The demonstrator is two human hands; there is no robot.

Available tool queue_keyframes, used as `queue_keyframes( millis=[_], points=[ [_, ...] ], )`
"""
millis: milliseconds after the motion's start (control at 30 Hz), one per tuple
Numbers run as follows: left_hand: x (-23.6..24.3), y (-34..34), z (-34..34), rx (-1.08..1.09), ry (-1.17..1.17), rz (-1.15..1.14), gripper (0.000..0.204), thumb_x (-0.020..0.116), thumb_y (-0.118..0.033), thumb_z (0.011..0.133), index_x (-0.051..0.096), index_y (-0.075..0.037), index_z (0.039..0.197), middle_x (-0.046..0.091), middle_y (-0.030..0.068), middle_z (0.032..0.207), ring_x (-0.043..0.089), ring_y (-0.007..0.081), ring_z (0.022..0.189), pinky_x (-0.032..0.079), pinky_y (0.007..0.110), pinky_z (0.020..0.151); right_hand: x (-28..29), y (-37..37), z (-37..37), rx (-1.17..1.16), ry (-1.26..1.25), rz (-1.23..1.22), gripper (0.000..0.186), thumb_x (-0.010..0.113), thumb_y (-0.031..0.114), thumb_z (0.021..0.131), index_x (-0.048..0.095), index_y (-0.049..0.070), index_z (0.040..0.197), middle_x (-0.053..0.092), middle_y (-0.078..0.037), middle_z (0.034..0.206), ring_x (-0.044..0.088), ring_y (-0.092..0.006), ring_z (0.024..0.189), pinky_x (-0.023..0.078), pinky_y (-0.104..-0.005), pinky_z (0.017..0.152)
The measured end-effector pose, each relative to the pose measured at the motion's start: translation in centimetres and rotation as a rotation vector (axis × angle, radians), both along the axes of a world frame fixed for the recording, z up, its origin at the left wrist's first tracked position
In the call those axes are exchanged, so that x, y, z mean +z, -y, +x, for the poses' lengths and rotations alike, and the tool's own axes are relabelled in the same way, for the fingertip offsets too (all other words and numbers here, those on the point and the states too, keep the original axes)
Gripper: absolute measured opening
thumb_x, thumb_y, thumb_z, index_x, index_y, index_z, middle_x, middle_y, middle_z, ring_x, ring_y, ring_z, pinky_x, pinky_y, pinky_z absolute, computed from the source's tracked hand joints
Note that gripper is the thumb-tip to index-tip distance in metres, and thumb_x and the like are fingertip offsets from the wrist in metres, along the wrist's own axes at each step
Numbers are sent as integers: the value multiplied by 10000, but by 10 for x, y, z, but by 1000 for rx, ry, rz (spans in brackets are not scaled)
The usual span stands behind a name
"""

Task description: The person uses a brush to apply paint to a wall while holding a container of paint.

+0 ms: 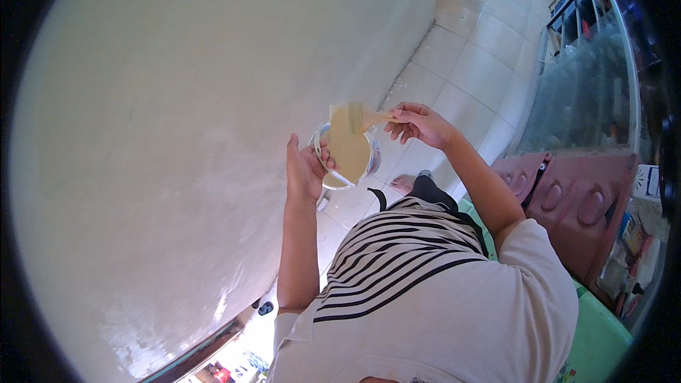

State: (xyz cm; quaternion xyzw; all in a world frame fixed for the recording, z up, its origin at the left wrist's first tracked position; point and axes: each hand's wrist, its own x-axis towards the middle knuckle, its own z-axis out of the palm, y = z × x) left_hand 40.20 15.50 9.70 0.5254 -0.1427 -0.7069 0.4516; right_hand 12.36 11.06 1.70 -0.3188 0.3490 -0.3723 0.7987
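Observation:
A round white bucket (374,158) of cream-yellow paint (349,163) is held up in front of me, beside the wall. My left hand (309,169) grips it at its left side, fingers curled over the wire handle and rim, thumb pointing up. In my right hand (417,125), the fingers close around the wooden handle of a wide flat paintbrush (356,118). The brush lies roughly level over the bucket's far edge, its bristles pointing left and coated with paint of the same colour. Whether the bristles touch the paint I cannot tell.
A large pale wall (198,113) fills the left. White floor tiles (454,92) run along its foot. To the right stand a glass-fronted cabinet (582,92) with dark red panels (578,198) and a green plastic surface (603,333). A bare foot (403,184) shows below the bucket.

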Motion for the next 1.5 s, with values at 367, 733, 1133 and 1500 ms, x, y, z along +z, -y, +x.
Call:
queue_keyframes(
  millis=[367,733,1133,1500],
  points=[
    [-37,-31,28,152,52,134,636,261,-592,942,492,0,932,461,49,627,466,200,561,419,352,593,-35,56,74,-9,-112,-62,126,549,137,900,520,83,1011,557,-21,733,480,-68,549,328,-231,403],
    [-94,-72,69,336,51,255,675,277,-628,917,523,1,918,484,48,598,492,219,531,445,371,624,-100,193,28,-360,-413,-198,151,644,197,868,672,98,980,551,47,690,457,-40,545,358,-198,457],
    [-123,-94,78,524,87,345,670,293,-614,918,532,11,878,486,55,586,487,221,536,448,392,636,-160,284,3,-733,-665,-352,230,611,285,915,633,86,1028,546,27,710,476,-54,608,401,-230,518],
    [-128,-109,85,615,43,369,668,318,-616,903,533,14,856,479,53,561,485,234,515,452,400,615,-137,121,102,-29,-339,-447,244,611,236,912,654,71,1086,625,19,841,526,-63,719,457,-243,666]
  ],
)
